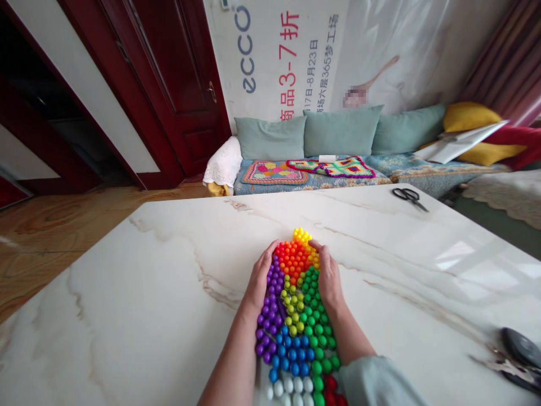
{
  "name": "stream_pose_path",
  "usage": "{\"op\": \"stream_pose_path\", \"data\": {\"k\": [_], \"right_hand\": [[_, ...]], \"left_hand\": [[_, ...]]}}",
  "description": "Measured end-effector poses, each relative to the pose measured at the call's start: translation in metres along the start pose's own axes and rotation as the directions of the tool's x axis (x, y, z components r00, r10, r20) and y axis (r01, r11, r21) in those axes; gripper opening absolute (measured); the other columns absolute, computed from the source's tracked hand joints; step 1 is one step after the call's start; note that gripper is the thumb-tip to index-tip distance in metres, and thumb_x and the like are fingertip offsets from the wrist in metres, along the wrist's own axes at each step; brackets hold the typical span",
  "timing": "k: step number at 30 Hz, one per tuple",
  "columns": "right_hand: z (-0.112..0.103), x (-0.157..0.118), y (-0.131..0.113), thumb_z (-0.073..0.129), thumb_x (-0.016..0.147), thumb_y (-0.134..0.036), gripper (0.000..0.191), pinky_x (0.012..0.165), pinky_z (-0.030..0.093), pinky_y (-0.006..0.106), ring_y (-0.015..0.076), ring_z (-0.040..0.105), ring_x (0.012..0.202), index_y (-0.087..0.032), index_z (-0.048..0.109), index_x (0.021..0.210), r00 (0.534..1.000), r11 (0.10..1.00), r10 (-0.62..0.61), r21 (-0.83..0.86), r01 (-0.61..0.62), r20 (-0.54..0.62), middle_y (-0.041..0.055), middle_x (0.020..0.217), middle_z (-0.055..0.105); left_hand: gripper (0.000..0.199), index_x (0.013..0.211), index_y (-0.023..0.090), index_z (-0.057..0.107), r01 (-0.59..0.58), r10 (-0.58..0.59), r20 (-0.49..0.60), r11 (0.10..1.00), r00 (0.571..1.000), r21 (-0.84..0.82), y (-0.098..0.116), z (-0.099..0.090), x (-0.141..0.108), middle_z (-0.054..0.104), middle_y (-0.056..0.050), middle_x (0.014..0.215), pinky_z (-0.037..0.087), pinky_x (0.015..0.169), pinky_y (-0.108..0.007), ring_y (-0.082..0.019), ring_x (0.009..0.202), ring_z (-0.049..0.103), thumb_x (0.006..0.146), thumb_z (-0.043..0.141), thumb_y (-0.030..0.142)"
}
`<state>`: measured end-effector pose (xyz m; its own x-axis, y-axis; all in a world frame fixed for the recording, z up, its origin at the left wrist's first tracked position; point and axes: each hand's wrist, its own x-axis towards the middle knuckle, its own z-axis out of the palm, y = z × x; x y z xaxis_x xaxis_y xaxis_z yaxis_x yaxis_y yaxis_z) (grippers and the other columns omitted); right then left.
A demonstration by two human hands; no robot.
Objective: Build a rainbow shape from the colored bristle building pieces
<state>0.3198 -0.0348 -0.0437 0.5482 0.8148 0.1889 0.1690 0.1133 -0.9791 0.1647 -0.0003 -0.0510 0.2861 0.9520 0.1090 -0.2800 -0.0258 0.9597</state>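
Note:
A long patch of round colored beads [292, 354] lies on the white marble-patterned table, grouped by color. Yellow beads [301, 235] form the far end, followed by orange-red beads [293, 256]. Purple beads [269, 314] run down the left side and green beads [311, 290] down the right, with olive, blue, white and dark red ones between and nearer me. My left hand [262, 276] rests along the left edge, fingers stretched out beside the purple and red beads. On the right edge, my right hand [328, 273] reaches along the green and yellow beads, fingers extended. Its far fingers are partly hidden.
Black-handled scissors [408, 196] lie near the table's far right corner. A dark-handled metal tool [518, 361], perhaps pliers, is at the right edge. Beyond the table stands a sofa with pale green cushions [342, 131] and a colorful crocheted piece [275, 172].

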Motion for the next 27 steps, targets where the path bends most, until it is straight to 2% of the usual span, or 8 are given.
{"op": "stream_pose_path", "data": {"k": [5,9,11,14,17,21,24,27], "right_hand": [[0.000,0.001,-0.001,0.030,0.089,-0.065,0.063,0.108,0.033,0.042,0.0240,0.053,0.119,-0.018,0.067,0.110,1.000,1.000,0.000,-0.011,0.000,0.011,0.0087,0.122,0.064],[0.002,0.002,0.003,0.048,0.084,-0.059,0.050,0.108,0.033,0.044,0.0251,0.052,0.119,-0.018,0.067,0.109,0.997,0.992,-0.076,-0.100,0.079,0.035,0.0096,0.124,0.062],[0.007,0.000,0.006,0.058,0.080,-0.052,0.045,0.107,0.034,0.044,0.0251,0.051,0.120,-0.019,0.066,0.110,0.992,0.981,-0.119,-0.148,0.124,0.041,0.0093,0.126,0.061],[0.023,-0.005,0.008,0.059,0.079,-0.044,0.041,0.106,0.036,0.043,0.0248,0.051,0.120,-0.019,0.064,0.112,0.986,0.971,-0.151,-0.176,0.160,0.064,0.0091,0.127,0.059],[0.051,-0.014,0.008,0.057,0.080,-0.040,0.040,0.106,0.035,0.044,0.0248,0.049,0.122,-0.019,0.064,0.113,0.982,0.967,-0.165,-0.178,0.180,0.096,0.0093,0.128,0.058],[0.106,-0.033,0.000,0.052,0.081,-0.035,0.038,0.105,0.034,0.042,0.0241,0.049,0.122,-0.017,0.063,0.113,0.974,0.960,-0.195,-0.180,0.214,0.118,0.0108,0.128,0.058],[0.151,-0.051,-0.010,0.049,0.083,-0.034,0.037,0.107,0.031,0.045,0.0246,0.049,0.122,-0.017,0.063,0.112,0.972,0.954,-0.193,-0.206,0.219,0.137,0.0117,0.128,0.058],[0.187,-0.060,-0.021,0.042,0.088,-0.037,0.036,0.111,0.019,0.052,0.0244,0.047,0.124,-0.020,0.062,0.112,0.981,0.948,-0.131,-0.270,0.166,0.145,0.0094,0.130,0.057]], "left_hand": [[0.053,0.135,0.022,0.051,-0.031,0.029,0.018,0.997,0.999,0.075,0.007,0.000,-0.001,0.050,-0.005,0.141,0.020,0.118,-0.044,-0.025,0.138,0.034,0.093,0.039,0.053],[0.046,0.132,0.025,0.054,-0.067,0.054,0.061,0.969,0.997,0.239,0.010,0.001,0.000,0.046,-0.003,0.144,0.018,0.119,-0.042,-0.025,0.139,0.031,0.091,0.051,0.046],[0.046,0.129,0.025,0.057,-0.099,0.085,0.059,0.948,0.995,0.302,0.011,0.000,0.000,0.047,-0.004,0.143,0.019,0.118,-0.042,-0.025,0.138,0.032,0.086,0.059,0.041],[0.043,0.124,0.024,0.061,-0.151,0.150,0.030,0.922,0.988,0.357,0.015,-0.008,-0.002,0.049,-0.005,0.141,0.025,0.116,-0.042,-0.025,0.135,0.038,0.083,0.063,0.037],[0.038,0.120,0.023,0.064,-0.177,0.191,0.014,0.877,0.981,0.447,0.024,-0.034,-0.005,0.051,-0.006,0.139,0.028,0.115,-0.040,-0.024,0.132,0.042,0.083,0.062,0.036],[0.038,0.117,0.022,0.066,-0.127,0.155,-0.010,0.844,0.988,0.521,0.040,-0.093,-0.011,0.059,-0.006,0.131,0.034,0.111,-0.039,-0.023,0.125,0.050,0.083,0.061,0.038],[0.041,0.117,0.019,0.066,-0.086,0.162,-0.104,0.851,0.981,0.517,0.051,-0.136,-0.018,0.062,-0.007,0.127,0.036,0.110,-0.040,-0.024,0.123,0.052,0.083,0.060,0.043],[0.046,0.119,0.017,0.064,-0.068,0.196,-0.226,0.878,0.954,0.473,0.056,-0.166,-0.022,0.062,-0.008,0.128,0.035,0.110,-0.039,-0.024,0.125,0.051,0.084,0.058,0.047]]}}
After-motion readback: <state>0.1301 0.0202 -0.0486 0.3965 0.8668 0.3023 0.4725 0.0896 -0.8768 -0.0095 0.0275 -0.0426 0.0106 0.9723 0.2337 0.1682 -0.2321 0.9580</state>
